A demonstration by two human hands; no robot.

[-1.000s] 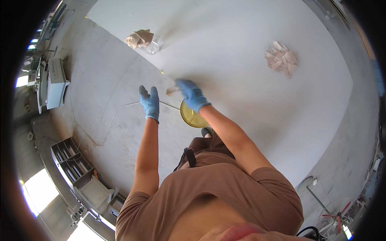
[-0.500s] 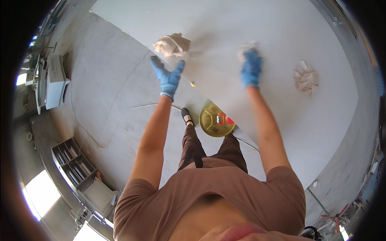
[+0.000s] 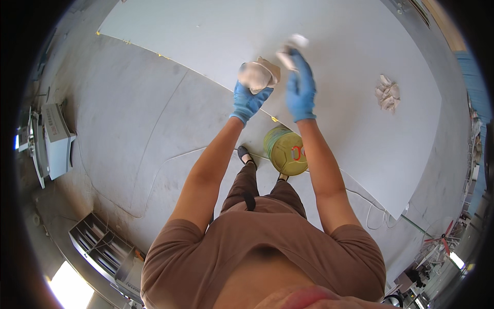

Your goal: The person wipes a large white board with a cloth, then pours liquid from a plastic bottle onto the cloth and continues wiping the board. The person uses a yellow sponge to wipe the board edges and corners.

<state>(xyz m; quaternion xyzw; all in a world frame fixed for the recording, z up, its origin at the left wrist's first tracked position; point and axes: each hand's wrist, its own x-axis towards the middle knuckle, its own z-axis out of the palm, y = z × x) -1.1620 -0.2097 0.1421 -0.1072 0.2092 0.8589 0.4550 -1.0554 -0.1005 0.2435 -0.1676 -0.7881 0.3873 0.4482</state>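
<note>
Both my hands wear blue gloves and are raised in front of me over a large white panel (image 3: 334,46) lying on the floor. My left hand (image 3: 248,100) grips a crumpled beige rag (image 3: 257,74). My right hand (image 3: 300,88) pinches a small pale scrap of cloth (image 3: 289,50) at its fingertips, close beside the rag. A yellow-green can (image 3: 286,151) stands on the floor by my feet, just below my right forearm.
Another crumpled rag (image 3: 387,94) lies on the panel to the right. A white machine (image 3: 54,139) sits at the far left, a grey compartment rack (image 3: 100,247) at lower left. A thin cable (image 3: 360,198) runs over the concrete floor.
My hands, spread wide apart half a second ago, have come together in front of me. The left hand now holds the beige rag that was lying on the panel.
</note>
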